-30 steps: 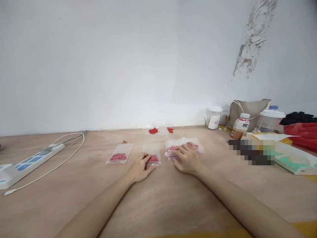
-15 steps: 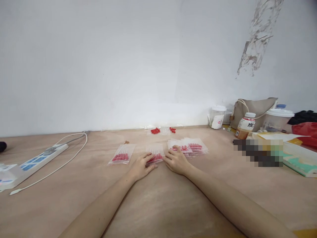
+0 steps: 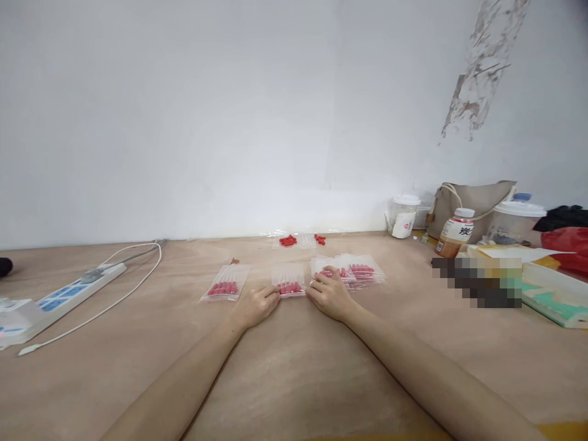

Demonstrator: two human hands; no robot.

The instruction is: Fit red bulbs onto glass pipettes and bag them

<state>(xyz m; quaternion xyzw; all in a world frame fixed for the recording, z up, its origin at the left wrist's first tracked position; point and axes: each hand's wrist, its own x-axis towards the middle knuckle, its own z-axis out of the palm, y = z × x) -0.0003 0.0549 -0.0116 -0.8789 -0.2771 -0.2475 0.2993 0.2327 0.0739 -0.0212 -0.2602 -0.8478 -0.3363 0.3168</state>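
A small clear plastic bag (image 3: 288,274) lies flat on the table in front of me, with a row of red, rounded pieces near its closer edge. My left hand (image 3: 256,305) pinches its near left corner, fingers drawn together. At the near right corner, my right hand (image 3: 329,297) has its thumb and fingertips closed on the edge. Just beyond the right hand, a pile of similar bags (image 3: 367,268) overlaps, partly hidden by the fingers. Another filled bag (image 3: 225,283) lies apart, to the left of my left hand.
Loose red pieces (image 3: 288,241) lie on clear film by the wall. A white power strip (image 3: 68,297) with a cable (image 3: 138,293) sits at left. On the right stand a lidded cup (image 3: 404,217), a bottle (image 3: 454,233), a grey bag (image 3: 478,205) and an open tray (image 3: 555,294).
My left hand has slid left and drawn its fingers together at the bag's corner, uncovering the red pieces. The right hand has stayed nearly in place, at the right corner.
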